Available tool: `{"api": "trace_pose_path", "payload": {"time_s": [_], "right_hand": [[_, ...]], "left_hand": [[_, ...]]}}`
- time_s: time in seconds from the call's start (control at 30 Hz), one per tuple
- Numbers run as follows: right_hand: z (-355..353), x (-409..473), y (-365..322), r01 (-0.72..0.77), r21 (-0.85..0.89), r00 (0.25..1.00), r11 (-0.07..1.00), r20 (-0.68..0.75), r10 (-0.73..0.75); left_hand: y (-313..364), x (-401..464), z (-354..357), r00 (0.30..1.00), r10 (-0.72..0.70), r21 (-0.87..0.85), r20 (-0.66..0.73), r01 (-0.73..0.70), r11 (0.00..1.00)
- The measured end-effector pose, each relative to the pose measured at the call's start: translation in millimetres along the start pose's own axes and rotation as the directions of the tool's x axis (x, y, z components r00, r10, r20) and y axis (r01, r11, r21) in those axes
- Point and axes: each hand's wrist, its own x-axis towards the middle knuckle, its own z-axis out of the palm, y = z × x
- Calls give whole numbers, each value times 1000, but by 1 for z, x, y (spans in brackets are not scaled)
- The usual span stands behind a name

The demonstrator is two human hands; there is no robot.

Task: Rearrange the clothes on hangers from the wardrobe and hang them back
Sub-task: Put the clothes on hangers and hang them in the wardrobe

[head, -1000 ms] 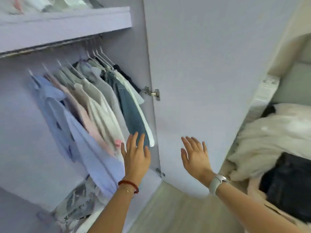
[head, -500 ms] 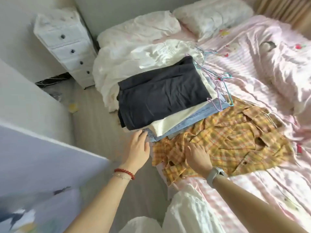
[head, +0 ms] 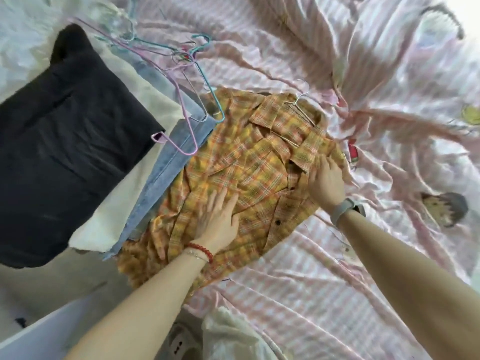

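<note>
A yellow-orange plaid shirt (head: 249, 162) lies spread on the bed, with a silver wire hanger (head: 298, 105) in its collar and the hook pointing away from me. My left hand (head: 218, 219), with a red bead bracelet, lies flat with straight fingers on the shirt's lower front. My right hand (head: 326, 180), with a grey watch at the wrist, has its fingers curled into the fabric at the shirt's right shoulder edge.
To the left is a stack of folded clothes: a black garment (head: 65, 141) over a cream one (head: 109, 216) and denim (head: 161, 172). Loose pink and teal wire hangers (head: 187, 100) rest on the stack. The pink striped bedsheet (head: 324, 281) is rumpled all around.
The view turned from the wardrobe to the bed and closed in on it. Both hands moved onto the plaid shirt, the right one up to its shoulder.
</note>
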Motion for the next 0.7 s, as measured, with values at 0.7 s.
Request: {"api": "trace_pose_path", "payload": {"time_s": [0.7], "right_hand": [[16, 46, 29, -277, 202, 940, 939, -144, 308]], "left_hand": [[15, 57, -7, 1000, 9, -58, -26, -10, 998]]}}
